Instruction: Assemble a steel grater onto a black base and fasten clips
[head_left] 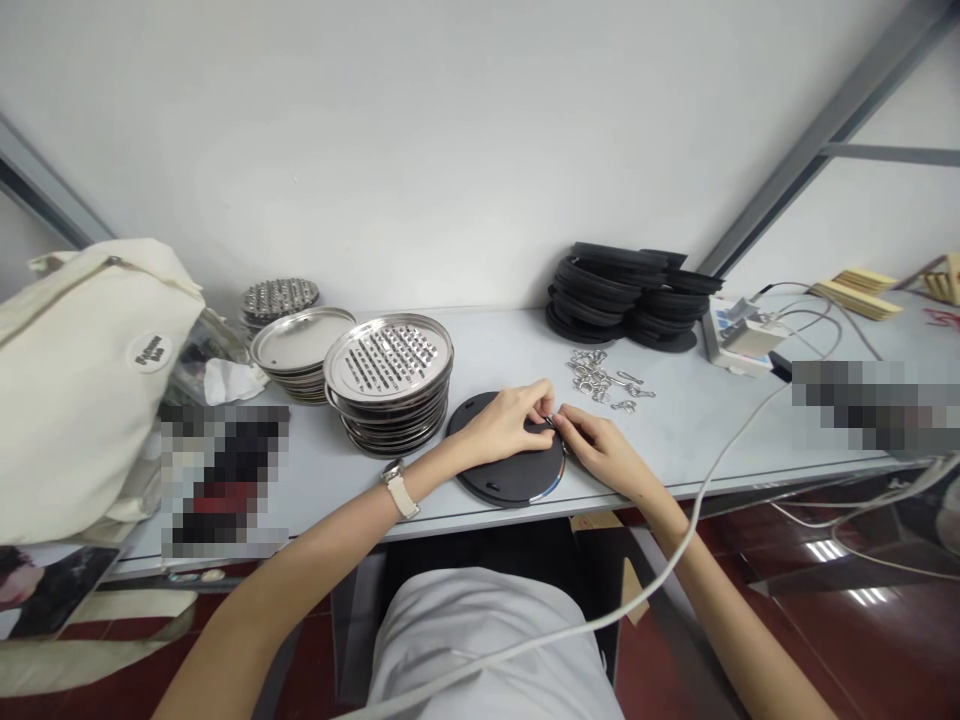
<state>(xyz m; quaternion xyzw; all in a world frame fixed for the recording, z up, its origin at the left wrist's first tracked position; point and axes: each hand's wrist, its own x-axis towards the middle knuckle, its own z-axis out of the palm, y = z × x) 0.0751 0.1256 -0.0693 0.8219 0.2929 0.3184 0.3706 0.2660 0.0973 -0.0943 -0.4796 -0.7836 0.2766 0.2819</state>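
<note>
A flat black disc (499,478) lies near the table's front edge, with slots in its face and a coloured strip along its lower right rim. My left hand (514,415) rests over it, thumb and forefinger closed on a small metal clip (550,421) at the disc's right edge. From the other side my right hand (598,448) pinches the same spot with its fingertips. Most of the clip is hidden by fingers. Just behind lies a loose pile of small metal clips and rings (596,375).
Stacked metal grater discs (390,365) and plain metal discs (304,340) stand left. Black discs (607,290) are piled at the back. A power strip (739,340) sits right. A white cable (697,515) crosses before my right arm. A cream bag (90,390) is far left.
</note>
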